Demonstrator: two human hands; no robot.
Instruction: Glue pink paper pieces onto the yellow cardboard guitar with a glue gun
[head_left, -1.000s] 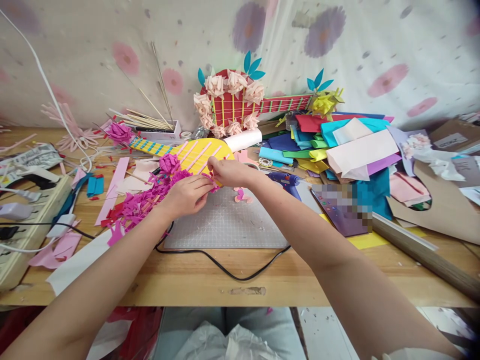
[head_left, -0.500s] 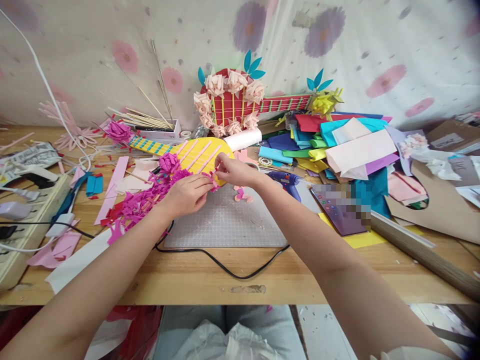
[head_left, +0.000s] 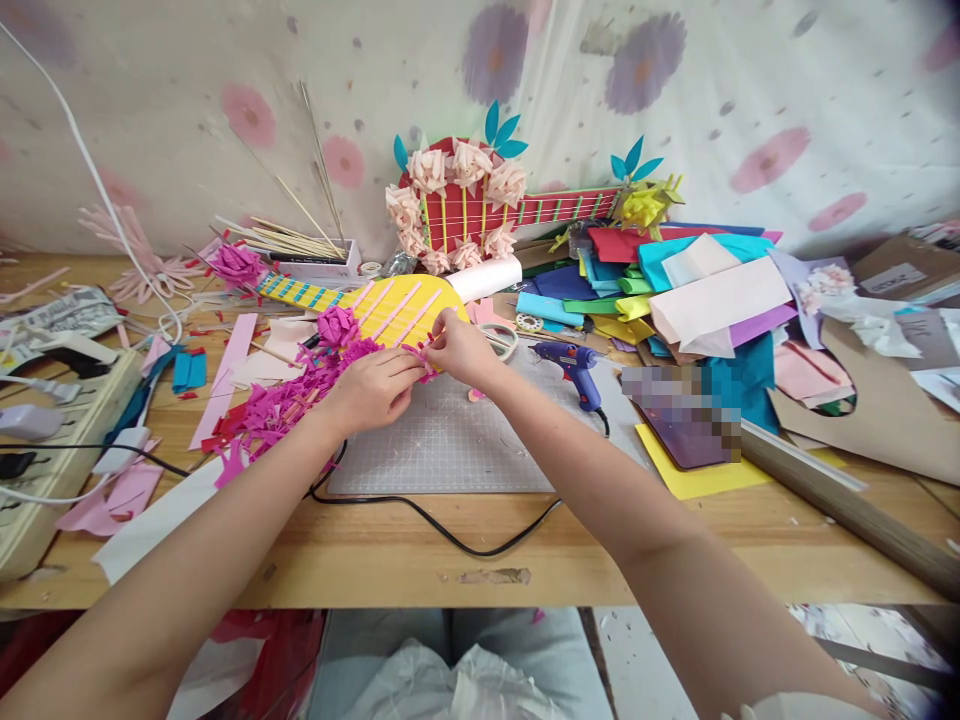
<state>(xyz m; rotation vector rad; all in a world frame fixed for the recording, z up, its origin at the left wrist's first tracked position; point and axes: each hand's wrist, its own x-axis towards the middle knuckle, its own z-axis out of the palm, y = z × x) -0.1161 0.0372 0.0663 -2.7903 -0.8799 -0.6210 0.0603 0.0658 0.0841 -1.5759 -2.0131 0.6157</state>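
Your left hand (head_left: 375, 388) is lying palm-down, forearm angling in from lower left, fingers curled narrow and pressing a small crumpled magenta paper flower piece (head_left: 424, 360) at the lower rim of the yellow round-bodied paper guitar (head_left: 397, 312). Your right hand (head_left: 463, 349) is reaching across from the right, fingertips pinching the same magenta piece (contact point partly hidden by knuckles). The guitar is lying flat on the wooden table (head_left: 420, 560), its rim overlapping the grey gridded cutting mat (head_left: 450, 450). Pink paper strips are running across its smooth face. A ragged magenta paper scrap pile (head_left: 277, 410) is sitting left of your left hand; a blue hot glue gun (head_left: 574, 365) is lying to the right.
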